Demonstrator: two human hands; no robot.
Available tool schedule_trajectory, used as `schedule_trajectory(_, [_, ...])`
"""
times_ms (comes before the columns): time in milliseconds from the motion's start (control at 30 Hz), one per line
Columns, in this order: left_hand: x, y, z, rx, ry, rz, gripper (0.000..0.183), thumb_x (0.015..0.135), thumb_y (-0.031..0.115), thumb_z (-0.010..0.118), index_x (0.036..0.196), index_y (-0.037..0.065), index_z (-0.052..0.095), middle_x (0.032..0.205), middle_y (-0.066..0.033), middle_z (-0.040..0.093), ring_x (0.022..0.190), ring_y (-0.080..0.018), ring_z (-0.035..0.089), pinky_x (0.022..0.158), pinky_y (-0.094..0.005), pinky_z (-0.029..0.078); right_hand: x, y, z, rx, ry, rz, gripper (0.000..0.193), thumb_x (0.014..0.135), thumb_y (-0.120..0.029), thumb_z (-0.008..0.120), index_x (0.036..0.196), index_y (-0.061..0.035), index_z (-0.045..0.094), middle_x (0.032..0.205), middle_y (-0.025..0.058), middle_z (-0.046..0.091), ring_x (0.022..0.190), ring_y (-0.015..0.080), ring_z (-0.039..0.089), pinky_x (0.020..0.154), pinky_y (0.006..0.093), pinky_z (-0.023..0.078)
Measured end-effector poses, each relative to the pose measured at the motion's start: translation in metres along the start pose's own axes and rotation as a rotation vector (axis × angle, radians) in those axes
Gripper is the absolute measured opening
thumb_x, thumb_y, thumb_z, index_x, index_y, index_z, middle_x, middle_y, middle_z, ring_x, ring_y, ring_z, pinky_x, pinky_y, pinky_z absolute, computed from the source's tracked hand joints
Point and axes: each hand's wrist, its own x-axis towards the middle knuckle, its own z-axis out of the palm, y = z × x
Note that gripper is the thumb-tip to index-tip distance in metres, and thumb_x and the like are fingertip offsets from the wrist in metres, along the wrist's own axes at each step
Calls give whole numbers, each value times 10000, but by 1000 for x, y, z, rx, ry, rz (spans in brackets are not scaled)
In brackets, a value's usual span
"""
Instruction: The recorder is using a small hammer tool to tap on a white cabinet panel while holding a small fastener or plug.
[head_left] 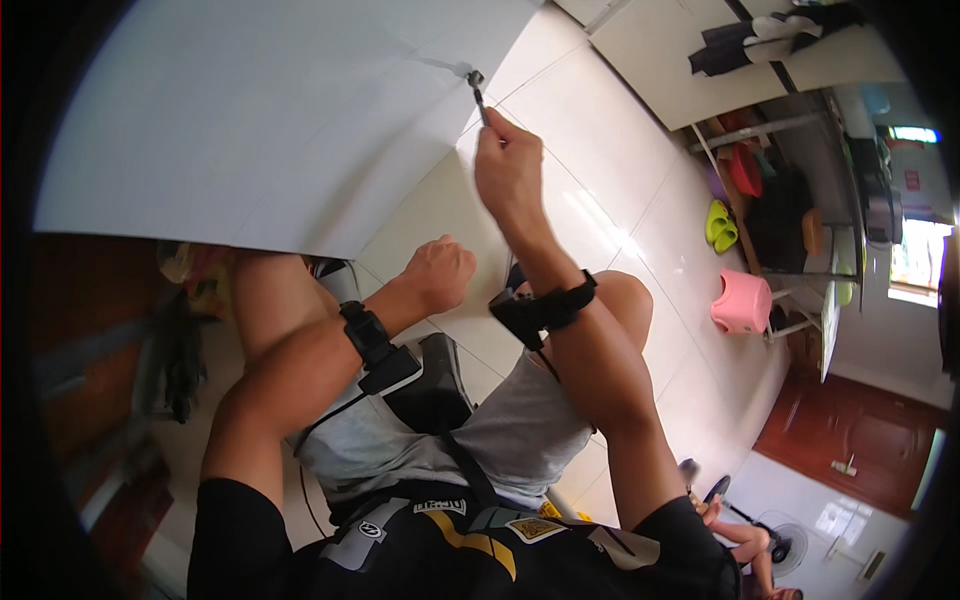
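Note:
My right hand (510,172) is raised and closed round a slim dark tool (480,106). Its kind is not clear. The tool's far end meets a small round metal piece (475,77) at the edge of a large white panel (270,110); whether that piece belongs to the tool or the panel I cannot tell. Lower and to the left, my left hand (440,274) is curled closed above my lap, apart from the panel. Its fingers hide whatever may be inside.
White floor tiles (560,150) stretch to the right of the panel. A pink stool (741,302) and green slippers (720,226) stand beside a cluttered shelf (785,200). Another person (755,548) sits at the lower right near a fan (788,540).

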Motion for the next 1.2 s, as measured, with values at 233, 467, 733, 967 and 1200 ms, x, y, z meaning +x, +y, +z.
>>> schedule_trajectory(233, [2,3,-5,31,-64,-3,190,757,35,605,895,-43,710,872,-256,705,930,-394,695,828,-485,578,-7,3,0,-38,-148,99,298,974,-26,510,1189,128,648,567,182,498,516,172,486,505,366,399])
schedule_trajectory(467, [9,2,-5,49,-168,-52,181,781,29,607,912,-38,713,887,-244,700,917,-399,684,826,-486,580,-39,-7,-1,-59,-47,-51,361,993,-58,524,1303,86,642,608,10,484,564,71,427,511,290,372])
schedule_trajectory(733, [7,2,-1,73,-92,-25,114,785,43,628,824,-14,719,837,-222,701,908,-367,687,825,-471,581,-43,-4,-15,-76,-189,-52,375,977,-37,543,1324,87,612,631,68,526,594,112,479,544,313,409])
schedule_trajectory(967, [2,-13,11,68,12,32,95,743,53,645,787,-8,703,792,-219,697,893,-378,687,804,-463,581,-45,-19,-16,-64,-287,-25,396,991,-55,563,1368,49,619,716,-61,532,644,37,433,555,245,352])
schedule_trajectory(1200, [4,0,10,95,-121,52,128,744,74,657,830,-5,709,828,-212,712,876,-368,693,782,-465,578,-50,-15,-24,-93,-262,-68,374,982,2,541,1338,86,620,661,-7,490,618,50,434,550,240,367])
